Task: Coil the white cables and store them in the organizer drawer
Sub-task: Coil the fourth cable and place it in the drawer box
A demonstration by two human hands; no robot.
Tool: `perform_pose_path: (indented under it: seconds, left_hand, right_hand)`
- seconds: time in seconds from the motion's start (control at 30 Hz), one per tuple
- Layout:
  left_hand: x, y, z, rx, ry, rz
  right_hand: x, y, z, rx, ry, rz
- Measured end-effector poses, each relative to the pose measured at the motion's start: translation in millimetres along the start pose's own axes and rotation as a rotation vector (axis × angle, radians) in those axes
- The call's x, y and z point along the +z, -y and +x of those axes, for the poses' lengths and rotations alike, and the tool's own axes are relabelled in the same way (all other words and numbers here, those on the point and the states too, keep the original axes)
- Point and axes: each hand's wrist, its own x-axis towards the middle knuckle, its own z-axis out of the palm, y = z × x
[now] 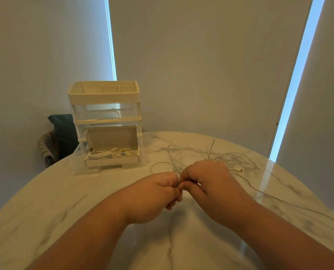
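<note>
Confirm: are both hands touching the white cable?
Touching. The head view shows the left hand and right hand pinching the white cable where their fingertips meet.

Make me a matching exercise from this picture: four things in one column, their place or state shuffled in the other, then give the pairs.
Things
1. bottom drawer
2. cardboard box
3. loose white cable
4. left hand and right hand

Places or states
A. sprawled in loops on the marble table
B. lid up, bundled cables inside
C. close together, pinching cable between them
D. pulled out of the organizer

Pairs: 1-D, 2-B, 3-A, 4-C
</note>
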Motion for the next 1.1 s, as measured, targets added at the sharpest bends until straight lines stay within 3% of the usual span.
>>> perform_pose_path:
  seconds: [0.23,0.5,0.67,0.93,1.1]
  left_hand:
    - [5.3,2.9,0.9,-0.026,0.036,0.138]
    - [4.4,7.7,3.6,-0.038,0.008,0.121]
    - [6.3,8.7,2.4,-0.008,0.085,-0.062]
    - [5.2,2.5,-0.4,0.056,0.101,-0.151]
    - [4.5,2.7,1.7,0.035,0.114,-0.373]
  right_hand:
    - [0.0,-2.9,1.0,-0.021,-0.028,0.062]
    - [3.2,-15.8,2.1,-0.012,0.035,0.083]
    - [3.8,-21.7,4.9,-0.110,0.056,0.134]
    - [6.1,-30.2,5.6,-0.042,0.060,0.314]
    - [1.3,-28.8,4.4,-0.009,0.079,0.396]
